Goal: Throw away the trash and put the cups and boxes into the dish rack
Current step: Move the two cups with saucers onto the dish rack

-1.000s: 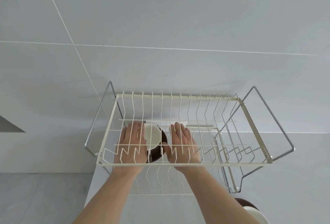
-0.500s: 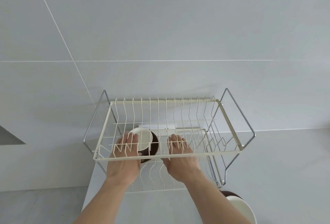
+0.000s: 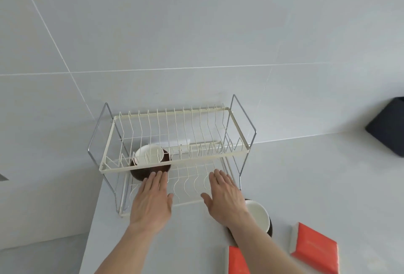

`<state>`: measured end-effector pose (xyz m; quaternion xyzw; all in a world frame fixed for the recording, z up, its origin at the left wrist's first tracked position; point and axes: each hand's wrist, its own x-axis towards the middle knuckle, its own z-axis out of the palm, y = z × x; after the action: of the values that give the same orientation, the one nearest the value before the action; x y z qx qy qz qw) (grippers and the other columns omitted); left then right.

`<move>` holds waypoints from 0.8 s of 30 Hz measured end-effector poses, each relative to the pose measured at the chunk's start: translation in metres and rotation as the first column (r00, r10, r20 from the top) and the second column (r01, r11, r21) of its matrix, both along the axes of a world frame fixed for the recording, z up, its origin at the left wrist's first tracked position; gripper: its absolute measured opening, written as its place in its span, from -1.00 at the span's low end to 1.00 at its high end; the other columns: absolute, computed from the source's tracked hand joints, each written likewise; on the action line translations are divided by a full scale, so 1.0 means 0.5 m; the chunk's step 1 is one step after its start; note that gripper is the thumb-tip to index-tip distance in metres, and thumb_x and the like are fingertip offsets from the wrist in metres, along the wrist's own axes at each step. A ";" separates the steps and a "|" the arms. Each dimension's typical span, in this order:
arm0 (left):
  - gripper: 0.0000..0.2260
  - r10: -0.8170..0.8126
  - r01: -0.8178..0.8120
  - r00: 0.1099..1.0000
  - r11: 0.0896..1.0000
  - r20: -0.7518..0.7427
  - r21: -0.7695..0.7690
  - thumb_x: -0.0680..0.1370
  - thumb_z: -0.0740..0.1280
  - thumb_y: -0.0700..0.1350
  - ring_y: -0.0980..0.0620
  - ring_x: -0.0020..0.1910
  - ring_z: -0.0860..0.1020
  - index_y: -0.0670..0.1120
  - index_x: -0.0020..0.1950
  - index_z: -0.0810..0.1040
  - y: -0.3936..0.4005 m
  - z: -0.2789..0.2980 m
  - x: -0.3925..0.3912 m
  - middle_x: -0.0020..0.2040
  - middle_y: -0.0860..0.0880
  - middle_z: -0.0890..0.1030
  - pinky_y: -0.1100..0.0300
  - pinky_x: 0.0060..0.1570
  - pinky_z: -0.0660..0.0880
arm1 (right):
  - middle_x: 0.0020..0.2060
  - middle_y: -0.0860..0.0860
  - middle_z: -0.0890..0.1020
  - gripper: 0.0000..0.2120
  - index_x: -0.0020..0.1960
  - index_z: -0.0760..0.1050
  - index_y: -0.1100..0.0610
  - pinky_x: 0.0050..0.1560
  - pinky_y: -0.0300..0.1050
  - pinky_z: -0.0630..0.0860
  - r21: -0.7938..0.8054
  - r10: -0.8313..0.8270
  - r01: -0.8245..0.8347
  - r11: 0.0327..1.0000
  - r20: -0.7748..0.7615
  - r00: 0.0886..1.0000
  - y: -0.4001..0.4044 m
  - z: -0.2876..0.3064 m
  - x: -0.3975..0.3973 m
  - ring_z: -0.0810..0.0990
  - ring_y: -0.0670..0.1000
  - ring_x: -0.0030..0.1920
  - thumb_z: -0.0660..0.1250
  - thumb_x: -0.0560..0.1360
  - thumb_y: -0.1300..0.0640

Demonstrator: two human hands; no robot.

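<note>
A cream two-tier wire dish rack [image 3: 175,162] stands at the counter's left end against the tiled wall. A brown cup with a white inside [image 3: 149,159] lies on its side at the left of the lower tier. My left hand [image 3: 152,200] hovers flat in front of that tier, fingertips just short of the cup, holding nothing. My right hand [image 3: 225,195] is spread open over the tier's front right. A second brown-and-white cup [image 3: 259,218] stands on the counter beneath my right wrist. Two orange boxes lie near the bottom, one [image 3: 238,261] partly behind my right forearm, the other [image 3: 314,248] to its right.
The counter's left edge [image 3: 91,230] drops to the floor just left of the rack. A dark object [image 3: 387,126] sits at the far right against the wall.
Both hands have pulled back out of the lower tier toward me, leaving the cup lying inside. The view has tipped down and right, showing the second cup and the boxes.
</note>
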<state>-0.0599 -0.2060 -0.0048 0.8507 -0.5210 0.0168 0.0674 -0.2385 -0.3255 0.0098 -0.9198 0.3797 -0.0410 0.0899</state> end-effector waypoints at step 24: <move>-0.41 0.131 -0.055 0.814 0.987 -0.567 0.150 0.60 0.14 0.15 -0.06 0.47 0.27 -0.07 0.56 0.11 -0.134 -0.052 -0.316 0.52 -0.06 0.28 0.01 0.40 0.30 | 0.41 0.05 0.41 -0.43 0.47 0.25 0.17 0.33 -0.03 0.32 0.477 -0.483 0.445 0.757 -0.049 0.874 -0.073 -0.040 -0.323 0.36 0.09 0.41 0.22 0.59 -0.12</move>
<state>-0.2176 -0.2728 -0.0310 0.8431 -0.4341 -0.2701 0.1664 -0.4002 -0.3620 -0.0102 -0.7438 0.5902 -0.0031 0.3137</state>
